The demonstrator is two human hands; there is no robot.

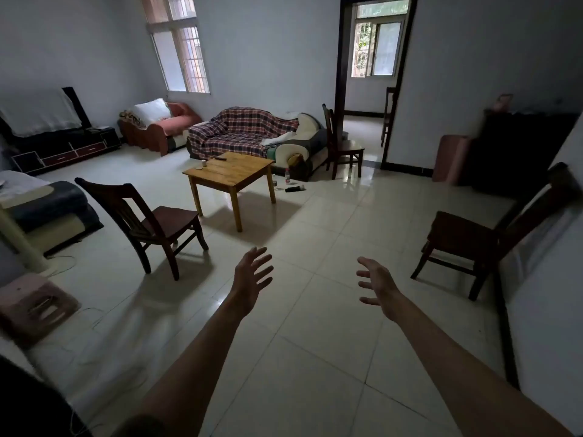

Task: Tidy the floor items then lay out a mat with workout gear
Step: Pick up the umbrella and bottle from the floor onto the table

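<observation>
- At the far left, a pink stool (34, 307) is seen low on the tiled floor (315, 357), with a thin cable lying near it; nothing is seen in the stool's slotted top.
- Just right of it, a dark wooden chair (151, 225) is stood on the tiles, its seat bare.
- The left hand (250, 280) is held out over the bare floor with fingers spread wide; nothing is gripped.
- Behind it, a low wooden table (230, 173) is seen carrying a small cup (204, 163), a flat white object and a dark remote-like item; what is in the cup cannot be told.
- On the floor between the table and the plaid-covered sofa (246, 134), the loose items are found: a plastic bottle (287, 176) standing upright, a dark object (295, 188) lying flat beside it, and a small can or tape roll (275, 183) nearby. The bottle's contents are too small to be judged.
- The right hand (377, 287) is likewise extended and open, palm turned inward, empty.
- At the right, a second chair (473, 238) is placed near the wall, and a pink panel (449, 159) is leaned against a dark cabinet; whether this is the mat cannot be told.
- The tidying step is judged not yet begun: the floor items are well apart from both hands. A walk across the room towards the sofa is called for next, then a stoop to collect the bottle first.
</observation>
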